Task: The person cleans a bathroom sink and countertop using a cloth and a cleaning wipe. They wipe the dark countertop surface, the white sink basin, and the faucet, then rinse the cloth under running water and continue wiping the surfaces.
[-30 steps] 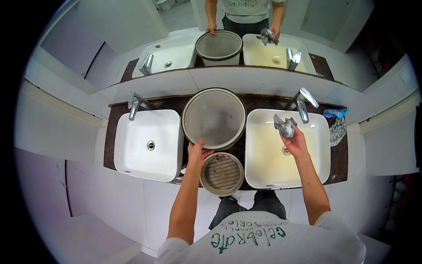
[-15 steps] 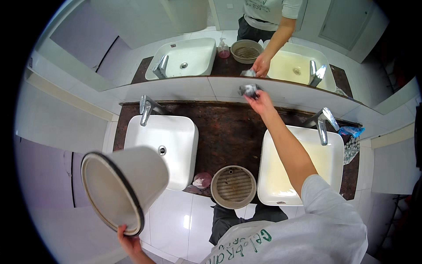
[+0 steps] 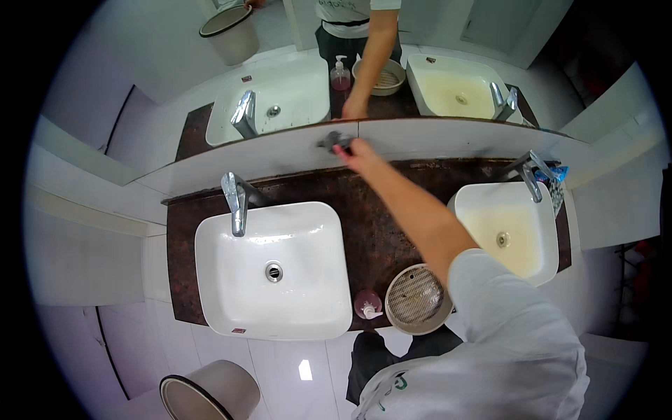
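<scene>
My right hand (image 3: 353, 152) is stretched forward, its fingers closed around a crumpled dark grey wad (image 3: 332, 142). Blur hides whether this is a cloth or a scouring pad. The wad is at the white tiled strip (image 3: 280, 148) under the mirror. A pale bucket (image 3: 227, 385) with a dark rim tilts at the lower left, beyond the counter's near edge. My left hand itself lies outside the picture; in the mirror (image 3: 168, 91), part of it shows gripping the rim of the reflected bucket.
The left basin (image 3: 273, 308) and its tap (image 3: 238, 203) stand on a dark counter (image 3: 374, 238). Near the front edge are a pink soap bottle (image 3: 367, 304) and a round slatted basket (image 3: 413, 304). At right, another basin (image 3: 532, 259) holds yellowish water, beside a blue packet (image 3: 559, 174).
My right hand has moved left along the tiles with the wad. The bucket has gone lower in the picture, taking my left hand out of direct sight. The view has shifted left.
</scene>
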The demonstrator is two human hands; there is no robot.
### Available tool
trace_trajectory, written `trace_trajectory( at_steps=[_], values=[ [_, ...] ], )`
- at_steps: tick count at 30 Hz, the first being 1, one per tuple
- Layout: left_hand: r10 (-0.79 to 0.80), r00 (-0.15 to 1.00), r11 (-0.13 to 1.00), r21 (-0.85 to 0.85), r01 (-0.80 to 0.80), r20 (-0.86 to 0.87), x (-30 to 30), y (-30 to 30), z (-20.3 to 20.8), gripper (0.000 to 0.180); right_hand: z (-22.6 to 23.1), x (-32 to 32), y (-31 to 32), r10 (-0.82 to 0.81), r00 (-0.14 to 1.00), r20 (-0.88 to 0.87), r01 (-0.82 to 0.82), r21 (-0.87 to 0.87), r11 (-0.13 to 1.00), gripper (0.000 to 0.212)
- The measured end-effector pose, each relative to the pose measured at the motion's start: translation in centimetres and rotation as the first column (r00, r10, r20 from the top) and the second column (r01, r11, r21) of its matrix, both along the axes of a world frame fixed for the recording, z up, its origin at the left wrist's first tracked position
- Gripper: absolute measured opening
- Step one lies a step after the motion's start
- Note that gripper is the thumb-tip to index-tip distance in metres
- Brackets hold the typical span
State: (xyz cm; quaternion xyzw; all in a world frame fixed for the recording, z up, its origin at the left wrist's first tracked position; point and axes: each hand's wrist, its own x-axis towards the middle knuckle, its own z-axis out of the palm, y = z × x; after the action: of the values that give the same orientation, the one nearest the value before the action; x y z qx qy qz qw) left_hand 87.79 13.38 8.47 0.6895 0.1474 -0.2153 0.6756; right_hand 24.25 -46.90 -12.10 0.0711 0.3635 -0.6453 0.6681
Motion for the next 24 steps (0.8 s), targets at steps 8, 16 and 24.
trace_trajectory(
  at_steps=[8,16,24],
  values=[
    [-0.04,0.999,0.992,-0.12,0.041,0.01,1.4,-6.8,-1.8,0.012,3.3,-17.7,8.6,-0.347,0.789,-0.507,0.417,0.027,0.909,0.021],
    [-0.059,0.996,0.984,-0.163,0.068,0.059,9.9,-14.7,-3.6,0.007,5.2,-1.2,7.3,-0.142,0.557,-0.818,0.008,-0.166,0.986,0.055],
    [-0.455,0.88,0.886,-0.032,0.463,0.137,21.1,-26.5,-14.3,0.015,4.4,10.8,1.9,0.024,0.657,-0.754,-0.067,-0.026,0.997,0.044]
  ],
)
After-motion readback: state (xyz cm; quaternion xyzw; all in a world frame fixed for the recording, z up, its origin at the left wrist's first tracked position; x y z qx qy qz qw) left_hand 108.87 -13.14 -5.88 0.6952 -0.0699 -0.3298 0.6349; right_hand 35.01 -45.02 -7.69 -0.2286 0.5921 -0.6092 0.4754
